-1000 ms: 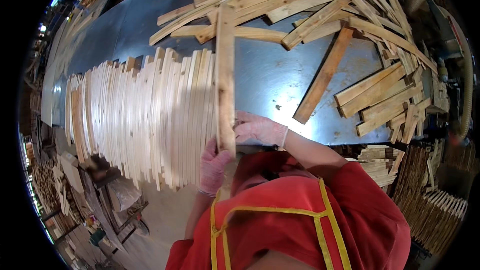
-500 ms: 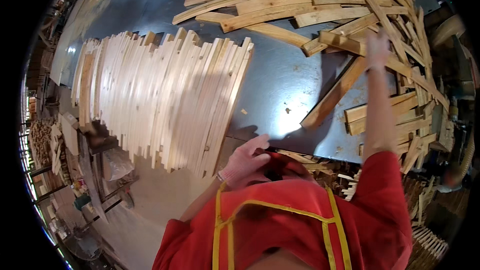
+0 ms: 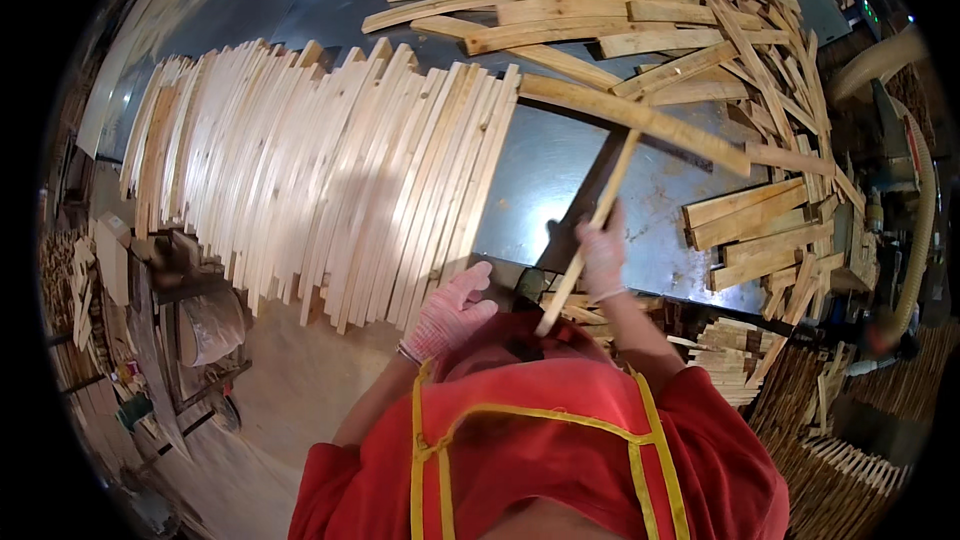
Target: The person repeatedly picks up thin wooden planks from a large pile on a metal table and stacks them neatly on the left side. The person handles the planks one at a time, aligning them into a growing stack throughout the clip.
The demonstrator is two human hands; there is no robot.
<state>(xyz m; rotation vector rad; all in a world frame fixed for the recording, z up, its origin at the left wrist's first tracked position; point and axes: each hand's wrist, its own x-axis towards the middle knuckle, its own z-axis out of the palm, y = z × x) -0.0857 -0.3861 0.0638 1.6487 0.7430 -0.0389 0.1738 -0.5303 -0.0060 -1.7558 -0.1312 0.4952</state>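
My right hand (image 3: 602, 252), in a pale glove, is closed on a narrow wooden strip (image 3: 607, 190). The strip is turned edge-up and slants from near my apron across the table's front edge. Its far end reaches a longer wooden plank (image 3: 690, 136) lying crosswise on the metal table (image 3: 520, 185). My left hand (image 3: 451, 312), gloved too, hovers by the near ends of a row of pale wooden strips (image 3: 330, 180). Nothing is in it, and its fingers are loosely bent and partly apart. The row lies side by side on the left, overhanging the front edge.
Loose rough boards (image 3: 560, 10) are heaped across the back and right of the table. Several short boards (image 3: 750, 215) lie at its right side. A ribbed hose (image 3: 915, 230) hangs at far right. Below left stands a wheeled frame (image 3: 190, 360); stacked wood (image 3: 725, 355) sits below right.
My right hand has come back from the board heap toward my body, now gripping a strip. A plank now lies crosswise nearer the row. My left hand has stayed near the front edge.
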